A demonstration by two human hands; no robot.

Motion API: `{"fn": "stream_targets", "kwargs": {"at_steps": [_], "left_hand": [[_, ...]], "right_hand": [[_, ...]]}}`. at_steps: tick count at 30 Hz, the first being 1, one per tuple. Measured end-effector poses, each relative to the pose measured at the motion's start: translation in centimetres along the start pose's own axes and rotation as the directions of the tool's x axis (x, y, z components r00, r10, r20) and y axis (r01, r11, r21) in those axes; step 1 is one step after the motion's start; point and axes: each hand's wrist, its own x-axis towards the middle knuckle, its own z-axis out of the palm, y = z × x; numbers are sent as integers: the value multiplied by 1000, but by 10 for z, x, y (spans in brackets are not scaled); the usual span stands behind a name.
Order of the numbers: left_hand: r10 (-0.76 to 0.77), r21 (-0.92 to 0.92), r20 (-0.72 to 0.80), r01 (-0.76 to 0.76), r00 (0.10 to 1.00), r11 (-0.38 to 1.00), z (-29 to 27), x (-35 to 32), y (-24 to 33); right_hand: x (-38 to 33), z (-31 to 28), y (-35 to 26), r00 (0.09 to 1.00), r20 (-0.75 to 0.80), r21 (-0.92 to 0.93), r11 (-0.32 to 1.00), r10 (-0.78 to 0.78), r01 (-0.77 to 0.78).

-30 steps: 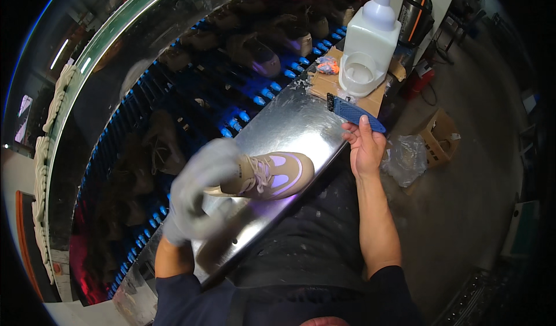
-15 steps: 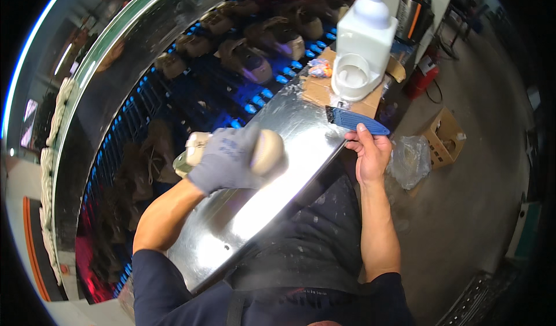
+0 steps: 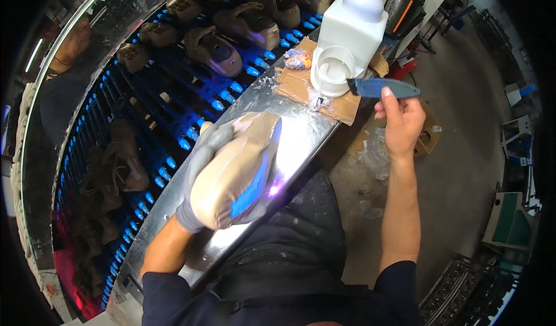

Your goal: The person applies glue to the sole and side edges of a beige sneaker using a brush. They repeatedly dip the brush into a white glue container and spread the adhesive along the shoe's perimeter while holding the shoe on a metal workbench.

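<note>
My left hand point(image 3: 198, 162), in a grey glove, is closed round a beige shoe upper point(image 3: 234, 172) above the metal ledge. One rounded end of the upper points toward me, and its edge facing right glows blue. My bare right hand point(image 3: 403, 120) pinches a blue-handled brush point(image 3: 387, 88) between thumb and fingers. The brush's dark bristle tip is at the right side of a small round cup point(image 3: 335, 74) at the foot of a white bottle point(image 3: 354, 29); I cannot tell whether they touch. The bottle stands on a piece of cardboard point(image 3: 295, 82).
Several beige shoes point(image 3: 211, 53) sit on a dark conveyor with blue-lit rods point(image 3: 217, 104) to the left. The metal ledge point(image 3: 295, 146) runs between it and me. Behind the bottle stands a thermos point(image 3: 402, 7). A clear plastic bag point(image 3: 377, 155) lies on the floor at right.
My left hand has turned the shoe upper, showing its long side and blue-lit edge. My right hand has carried the brush up beside the cup. The whole view has shifted somewhat.
</note>
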Motion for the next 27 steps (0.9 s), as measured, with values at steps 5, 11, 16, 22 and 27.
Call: {"fn": "stream_targets", "kwargs": {"at_steps": [5,11,16,22,27], "left_hand": [[-189,173,256,148,948,974,-26,-34,20],[-150,226,206,102,967,969,-13,-74,-2],[-60,205,120,35,991,978,-9,-74,-22],[-4,189,74,-10,997,982,-13,-78,-39],[-3,184,24,-2,1000,983,-18,-78,-35]], "right_hand": [[55,19,-8,983,172,-369,922,-58,119],[71,56,-21,957,290,-701,677,-17,225],[70,66,-12,930,365,-757,594,40,272],[77,45,15,960,250,-681,727,123,84],[75,41,11,947,108,-305,916,304,-259]]}}
